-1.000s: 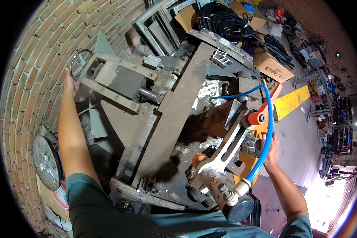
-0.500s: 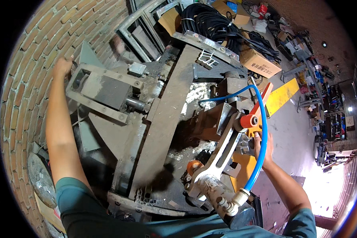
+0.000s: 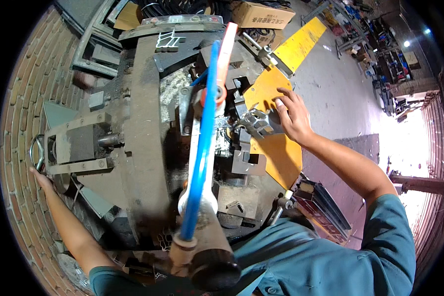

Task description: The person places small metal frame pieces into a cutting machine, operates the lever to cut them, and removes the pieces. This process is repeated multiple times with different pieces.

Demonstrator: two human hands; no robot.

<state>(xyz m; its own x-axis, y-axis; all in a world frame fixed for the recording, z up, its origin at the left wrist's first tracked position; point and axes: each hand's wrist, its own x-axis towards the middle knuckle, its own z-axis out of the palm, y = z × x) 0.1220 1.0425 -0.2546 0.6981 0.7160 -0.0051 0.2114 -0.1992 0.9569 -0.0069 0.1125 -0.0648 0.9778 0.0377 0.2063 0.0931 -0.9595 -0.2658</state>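
Fingers of our right hand are spread, tips pressed on the small grey metal part and the yellow guard plate behind it; nothing gripped, looks like we're steadying or seating the part, which sits at the machine's right side, just right of centre in view. Our left hand reaches far out to the hand wheel at the machine's left end, by the brick wall; it touches near the wheel's lower rim, but we can't tell if the fingers are closed on it. So arms are wide apart, prob. one on the control, one on the work.

Blue hose runs down the middle to a fitting near our chest, hanging clear of both hands.

Surface: heavy, rusty, grimy machine body, metal swarf around the centre. Room: workshop w/ concrete floor, cardboard box up top, bright doorway at far right.
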